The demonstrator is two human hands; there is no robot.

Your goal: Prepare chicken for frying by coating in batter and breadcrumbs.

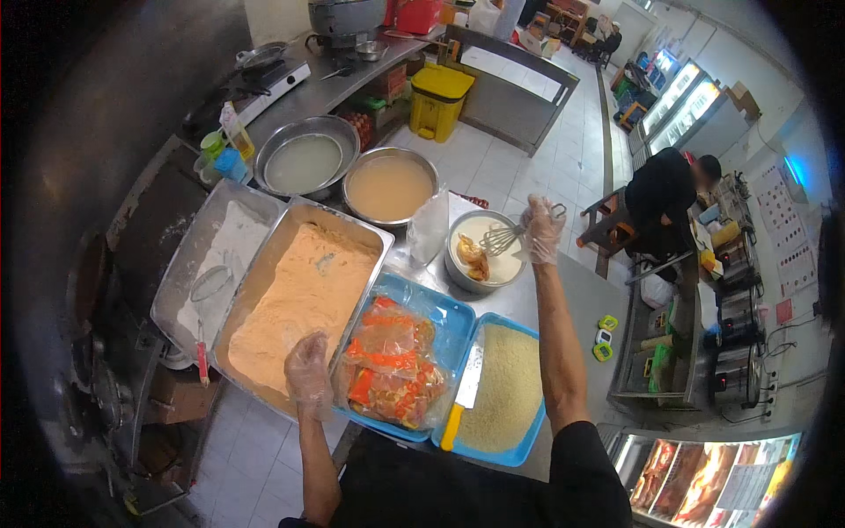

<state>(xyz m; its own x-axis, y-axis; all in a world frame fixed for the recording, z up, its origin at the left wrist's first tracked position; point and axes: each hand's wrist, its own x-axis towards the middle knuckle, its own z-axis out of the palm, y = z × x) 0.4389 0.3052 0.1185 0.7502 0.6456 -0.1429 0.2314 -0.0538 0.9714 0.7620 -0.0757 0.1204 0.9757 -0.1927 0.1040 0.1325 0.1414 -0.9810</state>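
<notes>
My right hand point(543, 229), in a clear plastic glove, grips a wire whisk point(503, 239). The whisk's wires are over a round metal pot point(467, 282) of creamy white liquid, where brown-yellow food pieces point(473, 257) lie at the left. My left hand point(307, 369), also gloved, is at the near right edge of a deep metal tray of orange breading powder point(290, 297); its fingers are partly hidden, and I cannot tell whether they hold anything. Beside it, a blue tray point(462, 317) holds plastic bags of food point(389, 356). A yellow-handled knife point(463, 396) lies across a blue tray of pale crumbs point(508, 383).
A metal tray of white flour point(231, 244) with a strainer point(211, 284) stands left. Beyond are bowls of cloudy water point(305, 164) and tan liquid point(389, 185). Small timers point(603, 338) lie right. A person point(667, 185) sits farther right; a yellow bin point(439, 99) stands on the floor.
</notes>
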